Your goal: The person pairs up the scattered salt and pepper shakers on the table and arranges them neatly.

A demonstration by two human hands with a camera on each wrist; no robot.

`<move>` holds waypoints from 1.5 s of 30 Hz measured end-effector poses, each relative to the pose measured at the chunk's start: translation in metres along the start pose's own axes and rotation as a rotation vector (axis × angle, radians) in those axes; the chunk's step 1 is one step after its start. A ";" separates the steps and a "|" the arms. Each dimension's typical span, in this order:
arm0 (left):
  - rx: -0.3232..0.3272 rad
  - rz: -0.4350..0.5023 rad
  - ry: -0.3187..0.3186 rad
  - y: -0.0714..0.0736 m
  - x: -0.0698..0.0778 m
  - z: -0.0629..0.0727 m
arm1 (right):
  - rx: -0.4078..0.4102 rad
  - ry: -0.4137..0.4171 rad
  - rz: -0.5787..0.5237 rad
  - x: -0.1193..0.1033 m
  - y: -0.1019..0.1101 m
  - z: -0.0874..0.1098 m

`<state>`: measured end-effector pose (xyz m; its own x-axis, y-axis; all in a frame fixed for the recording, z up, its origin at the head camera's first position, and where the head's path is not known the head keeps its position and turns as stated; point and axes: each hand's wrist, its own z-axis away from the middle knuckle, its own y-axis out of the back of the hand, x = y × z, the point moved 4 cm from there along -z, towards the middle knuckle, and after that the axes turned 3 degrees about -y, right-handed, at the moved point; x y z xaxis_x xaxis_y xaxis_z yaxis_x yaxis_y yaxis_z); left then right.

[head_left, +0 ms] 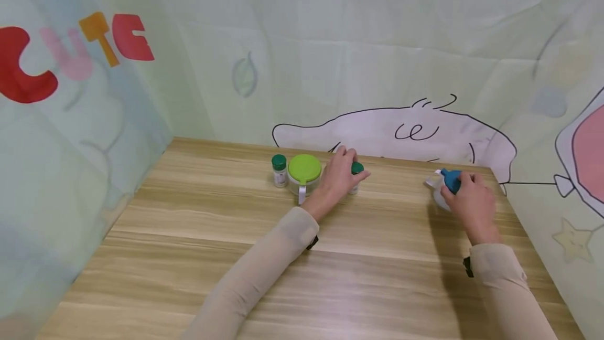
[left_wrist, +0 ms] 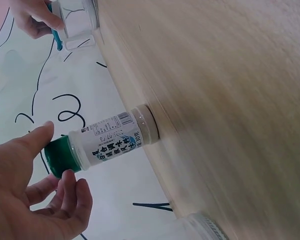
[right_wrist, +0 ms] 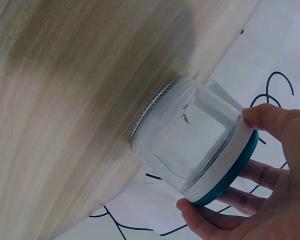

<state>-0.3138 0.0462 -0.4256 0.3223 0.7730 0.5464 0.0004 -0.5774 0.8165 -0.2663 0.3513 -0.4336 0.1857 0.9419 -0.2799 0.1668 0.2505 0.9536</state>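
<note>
My left hand [head_left: 337,174] is at a small seasoning bottle [left_wrist: 112,137] with a green cap and a printed label, standing upright on the table. In the left wrist view its thumb lies at one side of the cap [left_wrist: 62,156] and curled fingertips at the other. My right hand [head_left: 471,201] grips a clear glass jar [right_wrist: 190,135] around its white rim, just under the blue lid [head_left: 451,180]. Thumb and fingers lie on opposite sides of that rim. The jar's base is at the tabletop, and a clear handle [head_left: 431,179] sticks out to its left.
Left of the left hand stand a second green-capped bottle [head_left: 279,172] and a glass jar with a lime-green lid [head_left: 304,168]. The wooden table [head_left: 330,277] ends at a printed cloth backdrop [head_left: 302,93] behind and at both sides.
</note>
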 end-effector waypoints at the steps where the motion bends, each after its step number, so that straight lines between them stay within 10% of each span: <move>1: -0.001 0.003 0.000 0.000 -0.001 0.000 | -0.003 0.000 0.000 0.000 0.000 0.000; 9: -0.015 -0.012 0.000 0.001 -0.003 0.002 | -0.007 -0.014 -0.004 -0.001 -0.002 0.001; 20: -0.130 -0.106 -0.262 0.014 -0.001 0.005 | -0.010 -0.005 -0.016 0.000 0.001 -0.001; 45: -0.109 -0.117 -0.202 0.017 -0.006 0.008 | -0.114 -0.081 -0.040 -0.003 0.017 -0.003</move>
<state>-0.3081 0.0291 -0.4163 0.5091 0.7580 0.4078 -0.0501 -0.4469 0.8932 -0.2674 0.3533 -0.4165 0.2595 0.9108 -0.3212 0.0658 0.3151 0.9468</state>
